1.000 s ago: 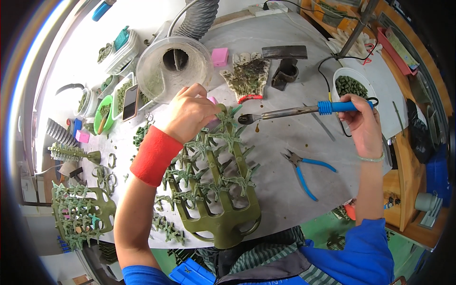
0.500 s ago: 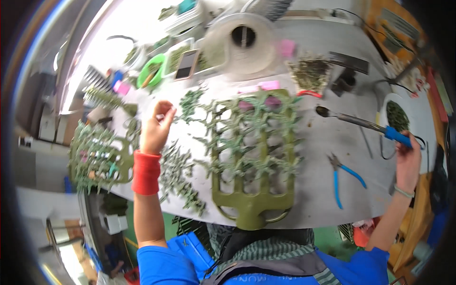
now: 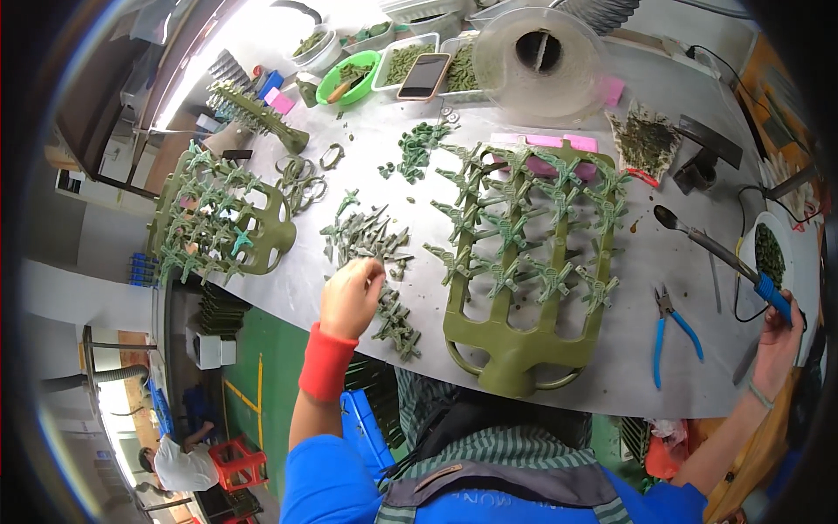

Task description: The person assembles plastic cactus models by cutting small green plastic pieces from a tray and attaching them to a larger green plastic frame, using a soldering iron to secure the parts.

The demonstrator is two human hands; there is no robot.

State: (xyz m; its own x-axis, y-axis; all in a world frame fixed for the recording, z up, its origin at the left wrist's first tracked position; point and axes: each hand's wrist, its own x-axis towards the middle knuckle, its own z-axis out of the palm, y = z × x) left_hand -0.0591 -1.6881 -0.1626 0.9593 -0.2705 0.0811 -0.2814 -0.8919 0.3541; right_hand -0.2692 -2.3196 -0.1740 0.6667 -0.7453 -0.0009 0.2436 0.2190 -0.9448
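My left hand, with a red wristband, is over a pile of small green, leaf-like pieces. Its fingers are pinched together, and anything between them is hidden. At the far right, my right hand grips the blue handle of a spoon-tipped iron, whose dark tip points left over the table. Between the hands lies an olive-green frame with a grid of bars. Rows of green, branching pieces sit along those bars.
Blue-handled pliers lie right of the frame. A second loaded frame stands at the left edge. Behind are a green bowl, a phone on tubs, and a round translucent cover. A white pot stands near my right hand.
My left hand has come down and nearer to me, onto the pile of green pieces. The iron stays in my right hand. The whole view has shifted, so the table things sit farther right.
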